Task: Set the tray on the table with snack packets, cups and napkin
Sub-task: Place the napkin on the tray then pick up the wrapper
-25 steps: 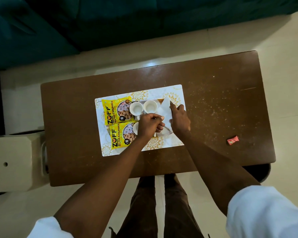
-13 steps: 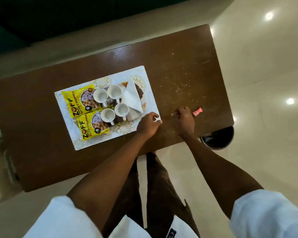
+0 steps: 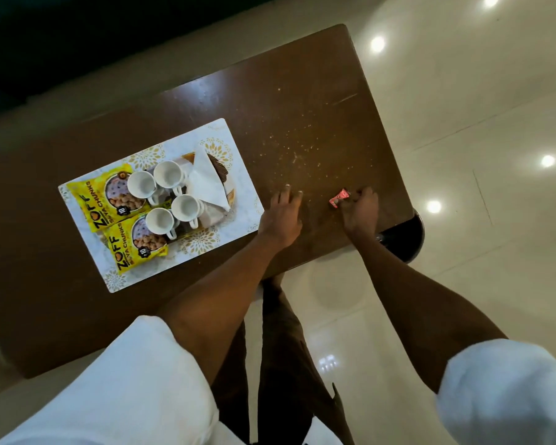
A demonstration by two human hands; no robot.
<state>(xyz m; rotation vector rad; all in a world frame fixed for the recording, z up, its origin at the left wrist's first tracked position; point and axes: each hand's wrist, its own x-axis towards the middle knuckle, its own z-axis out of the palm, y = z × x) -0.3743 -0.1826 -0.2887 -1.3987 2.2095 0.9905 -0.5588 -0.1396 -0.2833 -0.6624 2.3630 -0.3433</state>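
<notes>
A white tray with gold flower prints (image 3: 238,175) lies on the brown table (image 3: 302,91). On its left side lie two yellow snack packets (image 3: 92,200) (image 3: 126,255). Several white cups (image 3: 185,207) stand in the tray's middle, and a folded white napkin (image 3: 206,184) leans on a plate beside them. My left hand (image 3: 281,213) rests flat on the table just right of the tray, fingers apart and empty. Near the table's right end, my right hand (image 3: 358,210) has its fingers curled on a small red wrapper (image 3: 339,198).
Pale crumbs (image 3: 296,149) are scattered over the table to the right of the tray. A black round object (image 3: 405,239) stands on the floor under the table's right corner. Glossy pale tiles (image 3: 479,123) surround the table; something dark fills the top left.
My left hand has left the tray's corner and now lies flat on the table. My right hand has moved right onto the red wrapper. The camera view has shifted to the right.
</notes>
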